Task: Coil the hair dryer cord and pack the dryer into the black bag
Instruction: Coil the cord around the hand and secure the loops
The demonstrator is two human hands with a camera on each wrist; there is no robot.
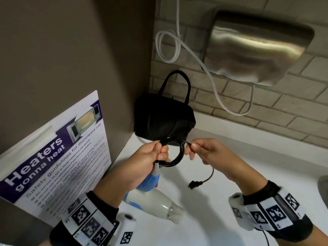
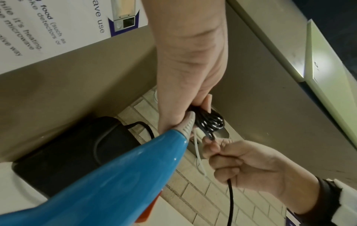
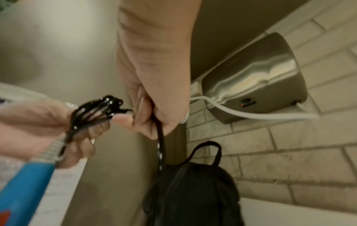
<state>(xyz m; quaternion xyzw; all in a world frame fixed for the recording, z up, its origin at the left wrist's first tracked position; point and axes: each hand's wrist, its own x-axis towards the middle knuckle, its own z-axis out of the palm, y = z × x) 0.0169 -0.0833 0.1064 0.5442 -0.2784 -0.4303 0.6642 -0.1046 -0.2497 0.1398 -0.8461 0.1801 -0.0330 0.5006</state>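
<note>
The hair dryer [image 1: 152, 199] has a white body and a blue handle [image 2: 108, 183]; it hangs nozzle-down just over the white counter [image 1: 230, 210]. My left hand [image 1: 152, 155] grips the coiled black cord [image 1: 175, 151] together with the handle's end. My right hand [image 1: 200, 148] pinches the loose stretch of cord [image 3: 160, 146] just right of the coil. The plug [image 1: 194, 184] dangles below it. The black bag [image 1: 163, 119] stands in the back corner with its handles up; whether it is zipped I cannot tell.
A steel hand dryer [image 1: 257, 48] with a white looped cable [image 1: 170, 48] hangs on the brick wall above the bag. A microwave safety poster [image 1: 56, 160] leans against the brown wall at the left. A dark object [image 1: 323, 189] shows at the counter's right edge.
</note>
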